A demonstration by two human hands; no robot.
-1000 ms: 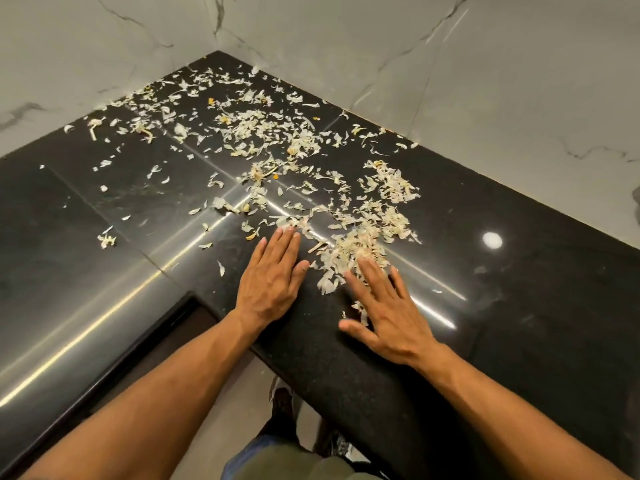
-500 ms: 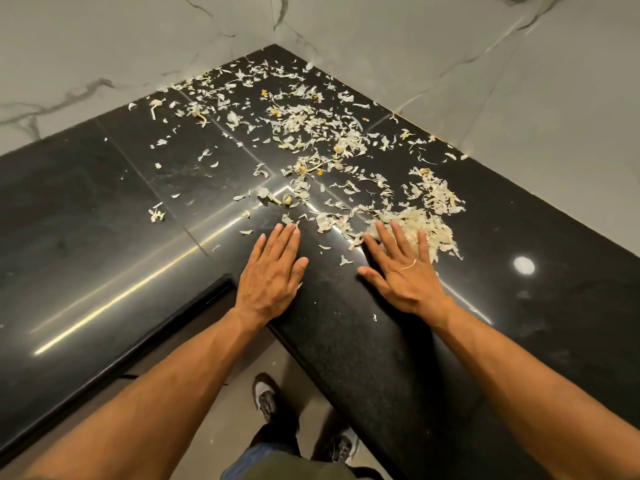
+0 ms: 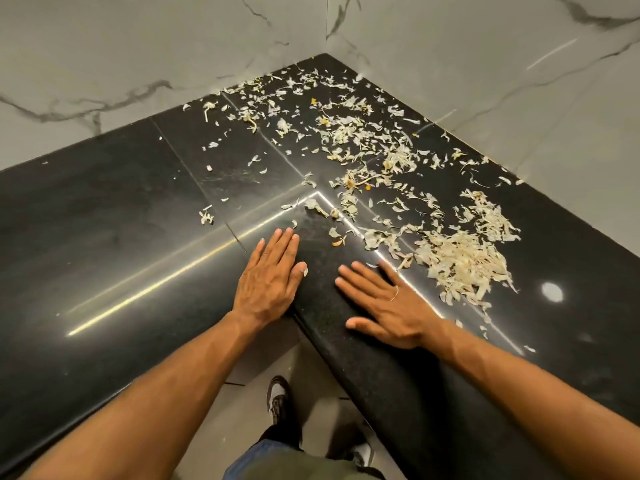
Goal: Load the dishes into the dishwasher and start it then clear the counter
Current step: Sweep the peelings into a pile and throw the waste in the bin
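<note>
While both hands lie flat, fingers straight, the right hand [image 3: 391, 306] has drawn back from the heaped peels [image 3: 464, 261]; left hand [image 3: 270, 275] stays put on counter [image 3: 104, 237]; clearing barely begun.

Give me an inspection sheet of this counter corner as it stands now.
Surface: black polished counter, L-shaped, glossy with light streaks.
Job's things: pale peel scraps scattered toward the corner; denser heap right of the right hand.
Clutter: nothing seen beyond the scraps.
Grippers: left hand flat on the counter; right hand flat, fingers spread, empty.
Cables: nothing seen.
Surroundings: marble-look walls; tiled floor and shoes below.
</note>
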